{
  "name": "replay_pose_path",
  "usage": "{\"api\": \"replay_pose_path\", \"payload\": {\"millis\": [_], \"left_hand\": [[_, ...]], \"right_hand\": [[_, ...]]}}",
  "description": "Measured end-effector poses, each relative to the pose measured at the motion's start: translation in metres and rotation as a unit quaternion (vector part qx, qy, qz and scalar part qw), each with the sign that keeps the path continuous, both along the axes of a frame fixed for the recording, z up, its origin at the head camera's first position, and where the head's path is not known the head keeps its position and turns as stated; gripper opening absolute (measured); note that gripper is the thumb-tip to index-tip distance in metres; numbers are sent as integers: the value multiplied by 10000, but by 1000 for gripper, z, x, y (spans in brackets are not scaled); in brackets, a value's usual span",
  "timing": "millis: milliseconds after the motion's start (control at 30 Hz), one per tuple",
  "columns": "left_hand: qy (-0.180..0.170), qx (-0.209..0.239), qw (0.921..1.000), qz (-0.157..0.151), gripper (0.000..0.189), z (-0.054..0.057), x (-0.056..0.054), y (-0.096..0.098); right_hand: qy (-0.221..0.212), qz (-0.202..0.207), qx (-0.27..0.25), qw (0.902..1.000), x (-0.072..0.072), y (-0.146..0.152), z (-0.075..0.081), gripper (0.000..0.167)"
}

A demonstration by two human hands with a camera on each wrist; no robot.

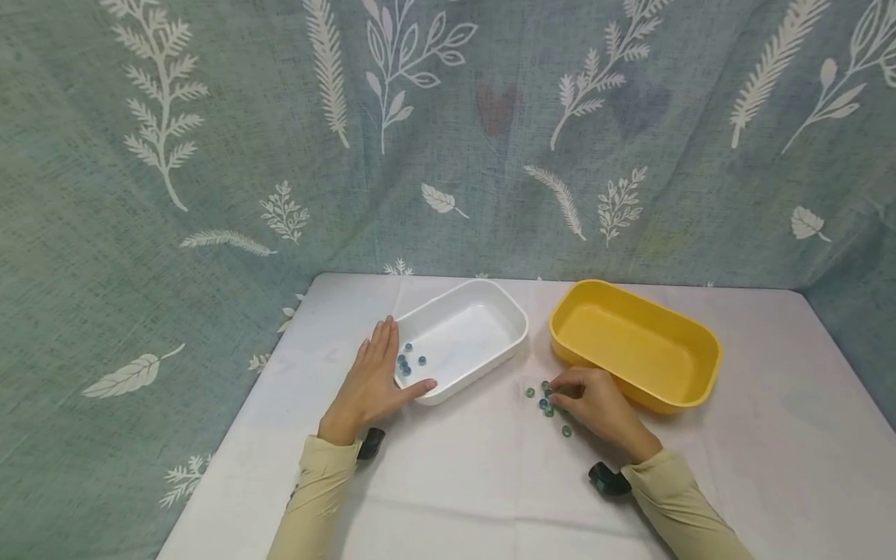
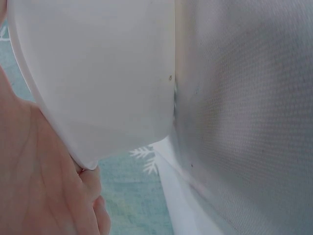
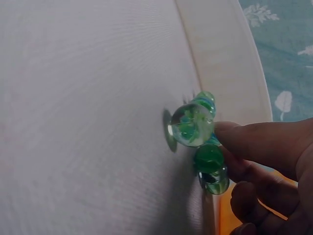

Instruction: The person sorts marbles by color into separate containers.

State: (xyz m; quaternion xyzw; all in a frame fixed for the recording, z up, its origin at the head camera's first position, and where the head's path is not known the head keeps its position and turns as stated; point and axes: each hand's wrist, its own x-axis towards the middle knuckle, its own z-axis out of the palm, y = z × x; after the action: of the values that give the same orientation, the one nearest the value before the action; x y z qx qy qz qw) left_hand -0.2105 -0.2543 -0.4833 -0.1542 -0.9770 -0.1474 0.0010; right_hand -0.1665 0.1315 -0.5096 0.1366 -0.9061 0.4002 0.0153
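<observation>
My left hand [image 1: 374, 385] rests against the left end of a white tray [image 1: 490, 365], its fingers straight and its thumb spread along the front rim. In the left wrist view the palm [image 2: 39, 171] lies by the tray's rim. Several blue marbles [image 1: 422, 361] lie inside the tray near this hand. My right hand [image 1: 598, 404] is at a loose cluster of green and blue marbles on the table, thumb and forefinger pinching a blue marble [image 3: 214, 139], partly hidden. A clear green marble [image 3: 193, 125] and a darker green marble [image 3: 209, 158] sit beside the fingertips.
A yellow tray [image 1: 633, 342] stands right of the white one, just beyond my right hand. The table has a white cloth [image 1: 448, 482]. A patterned green-blue curtain [image 1: 448, 155] hangs behind. A dark wrist device [image 1: 609, 479] is by the right sleeve.
</observation>
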Motion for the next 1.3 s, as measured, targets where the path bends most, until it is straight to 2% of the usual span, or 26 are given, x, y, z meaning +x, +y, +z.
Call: {"api": "replay_pose_path", "payload": {"millis": [633,967,1300], "left_hand": [[-121,8,9999,32,127,2,0,0],[-69,46,10000,36,128,1,1,-1],[-119,22,9999,53,128,2,0,-1]], "right_hand": [[230,199,145,9994,-1,-3,-4,13],[144,128,189,9996,1,-5,-1,12],[40,-88,-357,9993,4,-7,12,11]]}}
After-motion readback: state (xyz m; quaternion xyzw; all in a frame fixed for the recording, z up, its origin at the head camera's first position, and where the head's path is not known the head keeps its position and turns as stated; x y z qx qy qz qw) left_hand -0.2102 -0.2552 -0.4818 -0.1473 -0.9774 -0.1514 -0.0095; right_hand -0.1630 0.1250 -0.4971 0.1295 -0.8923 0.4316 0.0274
